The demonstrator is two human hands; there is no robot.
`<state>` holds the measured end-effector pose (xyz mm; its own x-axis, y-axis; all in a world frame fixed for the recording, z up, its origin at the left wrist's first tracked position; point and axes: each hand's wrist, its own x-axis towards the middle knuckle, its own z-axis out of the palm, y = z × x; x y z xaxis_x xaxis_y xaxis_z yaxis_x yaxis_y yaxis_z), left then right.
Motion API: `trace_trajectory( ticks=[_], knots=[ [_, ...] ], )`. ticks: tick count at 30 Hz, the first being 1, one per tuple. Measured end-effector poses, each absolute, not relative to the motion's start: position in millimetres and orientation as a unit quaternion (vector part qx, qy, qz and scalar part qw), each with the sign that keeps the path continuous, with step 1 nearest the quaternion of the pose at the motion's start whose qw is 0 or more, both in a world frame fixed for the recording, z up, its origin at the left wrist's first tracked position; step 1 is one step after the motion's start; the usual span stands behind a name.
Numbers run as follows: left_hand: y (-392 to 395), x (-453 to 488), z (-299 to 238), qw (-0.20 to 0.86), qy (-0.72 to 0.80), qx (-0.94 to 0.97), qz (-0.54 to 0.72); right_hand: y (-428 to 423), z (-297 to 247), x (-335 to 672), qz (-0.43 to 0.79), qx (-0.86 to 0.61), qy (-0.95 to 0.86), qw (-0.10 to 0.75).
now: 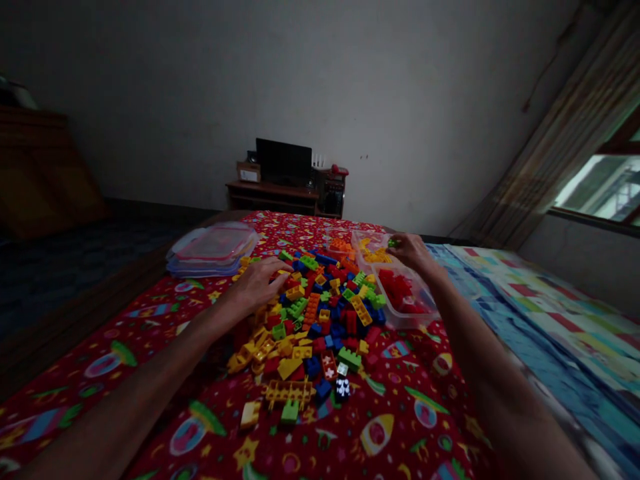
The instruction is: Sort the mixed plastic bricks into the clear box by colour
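Item, one heap of building bricks (311, 312), mixed colours: yellow, blue, red, green, orange. We list it as the part left to sort, by far the larger share in our judgement, spread over a red patterned cover (380, 460).

Item, one clear near container (406, 321), right of the heap, holding red bricks (397, 287) only, as far as we can see.

Item, one clear far container (367, 265), just beyond it, holding yellow bricks (375, 255). We count both as begun, neither as finished, since red and yellow lie plentifully in the heap.

Item, a cluster of orange bricks (341, 246) at the heap's far edge, seemingly in a tray; we cannot be sure.

Item, our right hand (411, 253), fingertips closed on a green brick (393, 243) at the right rim of the far container. We see no green group set apart, nor a blue one.

Item, our left hand (257, 283), at the heap's left side, fingers bent over bricks; whether they grip one we cannot tell.

Item, a stack of lids (215, 250), left of the heap, none fitted on the two containers.
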<state>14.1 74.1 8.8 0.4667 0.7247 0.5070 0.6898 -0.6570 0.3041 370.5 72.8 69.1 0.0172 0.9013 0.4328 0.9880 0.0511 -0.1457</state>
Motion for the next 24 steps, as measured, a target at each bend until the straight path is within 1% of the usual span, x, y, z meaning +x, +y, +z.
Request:
trace_trajectory(
  ticks=[2, 4, 6, 10, 15, 18, 21, 24],
  knots=[
    [73.9, 14.3, 8.9, 0.027, 0.411, 0.857, 0.31, 90.3, 70.2, 399.1, -0.115, -0.744, -0.628, 0.196],
    [73.8, 14.1, 8.8, 0.025, 0.413, 0.856, 0.31, 100.7, 71.0, 420.4, -0.108, -0.77, -0.6, 0.189],
    [74.2, 13.6, 8.1, 0.022, 0.417, 0.854, 0.31, 104.8, 72.0, 433.0, -0.106, -0.773, -0.595, 0.192],
    [77.0, 12.4, 4.4, 0.011, 0.417, 0.856, 0.306, 100.2, 77.3, 431.3, -0.121, -0.754, -0.604, 0.229],
    [86.0, 9.4, -5.3, -0.007, 0.418, 0.858, 0.298, 73.5, 85.7, 384.5, -0.08, -0.679, -0.671, 0.287],
    [90.0, 8.3, -15.2, -0.018, 0.44, 0.848, 0.295, 49.3, 81.1, 341.5, -0.049, -0.618, -0.718, 0.316],
    [86.5, 11.8, -25.5, -0.004, 0.477, 0.836, 0.272, 30.4, 65.2, 300.3, 0.011, -0.556, -0.772, 0.308],
    [76.3, 20.7, -29.1, 0.049, 0.477, 0.843, 0.242, 22.2, 43.0, 272.1, 0.015, -0.52, -0.804, 0.288]
  ],
)
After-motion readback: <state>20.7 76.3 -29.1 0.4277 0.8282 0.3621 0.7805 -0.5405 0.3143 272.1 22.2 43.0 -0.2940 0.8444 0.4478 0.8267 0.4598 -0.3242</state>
